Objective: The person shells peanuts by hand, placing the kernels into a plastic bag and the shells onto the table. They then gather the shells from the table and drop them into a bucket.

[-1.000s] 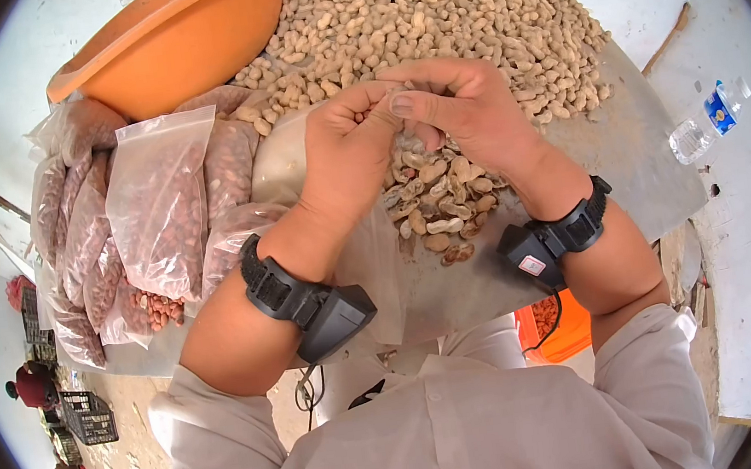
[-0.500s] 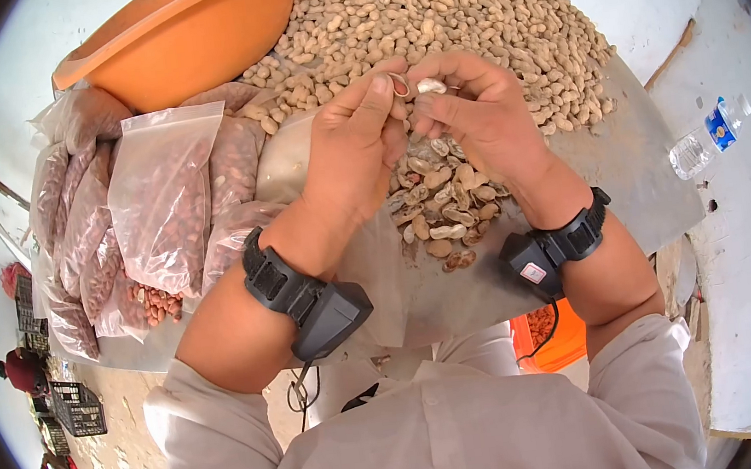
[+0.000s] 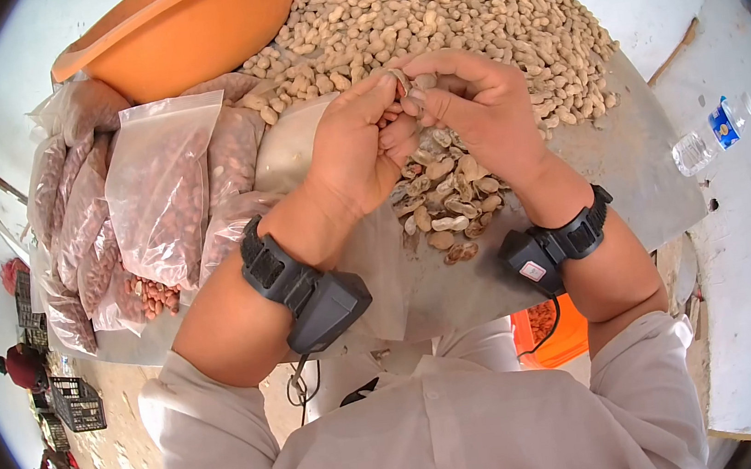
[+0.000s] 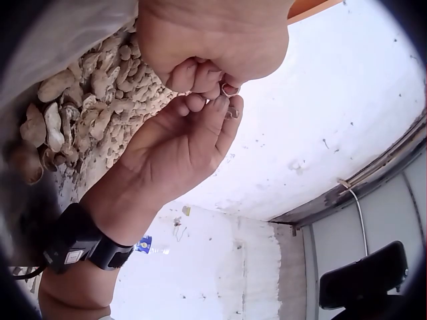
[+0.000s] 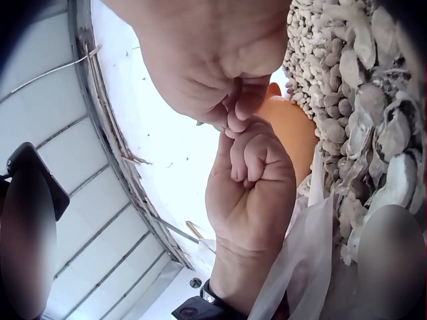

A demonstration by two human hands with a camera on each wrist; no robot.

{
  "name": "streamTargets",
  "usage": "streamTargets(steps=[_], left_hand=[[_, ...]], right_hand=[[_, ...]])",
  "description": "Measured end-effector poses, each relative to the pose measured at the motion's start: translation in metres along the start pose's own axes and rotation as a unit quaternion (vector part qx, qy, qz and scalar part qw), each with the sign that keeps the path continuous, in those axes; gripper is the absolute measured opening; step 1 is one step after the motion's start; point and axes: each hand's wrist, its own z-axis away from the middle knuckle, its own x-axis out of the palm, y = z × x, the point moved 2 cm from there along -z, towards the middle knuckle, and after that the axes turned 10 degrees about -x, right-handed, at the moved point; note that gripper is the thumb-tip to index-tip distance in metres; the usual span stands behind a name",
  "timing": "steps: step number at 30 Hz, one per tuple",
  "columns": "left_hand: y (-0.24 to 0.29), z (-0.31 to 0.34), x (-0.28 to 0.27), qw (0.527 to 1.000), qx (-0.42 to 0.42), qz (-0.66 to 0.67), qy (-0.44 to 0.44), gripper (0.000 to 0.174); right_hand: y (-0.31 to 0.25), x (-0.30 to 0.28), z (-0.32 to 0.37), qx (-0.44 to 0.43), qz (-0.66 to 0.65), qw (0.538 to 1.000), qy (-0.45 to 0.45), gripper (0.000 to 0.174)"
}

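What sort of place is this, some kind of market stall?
Likely an outdoor peanut shelling and packing stand: a heap of unshelled peanuts, clear bags of red kernels, and the left hand and right hand pinching a peanut above empty shells.

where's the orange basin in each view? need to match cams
Head: orange basin top left, beside the peanut heap.
Left wrist: orange basin is a thin sliver at the top edge, right of centre.
Right wrist: orange basin centre right, behind the left hand.
Shared landmark: the peanut heap, upper left in left wrist, upper right in right wrist.
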Motion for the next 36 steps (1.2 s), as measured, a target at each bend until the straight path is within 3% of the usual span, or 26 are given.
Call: streamTargets(steps=[4,7,12,15,21,30,33,36], left_hand=[[0.000,0.000,0.000,1.000,-0.008,-0.017,0.021,0.023],[-0.002,-0.002,-0.006,0.999,-0.037,0.024,0.012,0.012],[-0.006,-0.003,-0.007,0.995,-0.081,0.050,0.040,0.012],[-0.006,-0.004,-0.008,0.995,-0.089,0.022,0.032,0.011],[-0.005,-0.001,-0.002,0.993,-0.091,0.023,0.069,0.014],[-0.002,-0.005,-0.007,0.990,-0.104,0.091,0.018,0.020],[0.002,-0.007,-0.011,0.991,-0.073,0.114,0.019,0.019],[0.006,-0.009,-0.018,0.991,-0.039,0.129,0.008,0.018]], right_hand=[[0.001,0.001,0.002,-0.011,0.021,1.000,0.002,0.021],[0.003,0.000,0.002,-0.041,0.070,0.997,-0.003,0.023],[0.004,0.001,0.001,-0.102,0.089,0.991,0.009,0.023],[0.002,-0.001,0.000,-0.090,0.111,0.990,0.004,0.022],[-0.006,-0.005,-0.001,0.015,0.155,0.987,-0.050,0.021],[-0.003,-0.016,-0.008,-0.005,0.041,0.999,0.027,0.019],[-0.005,-0.040,-0.012,0.054,-0.015,0.995,-0.085,0.019],[-0.010,-0.051,-0.008,0.149,-0.010,0.951,-0.269,0.017]])
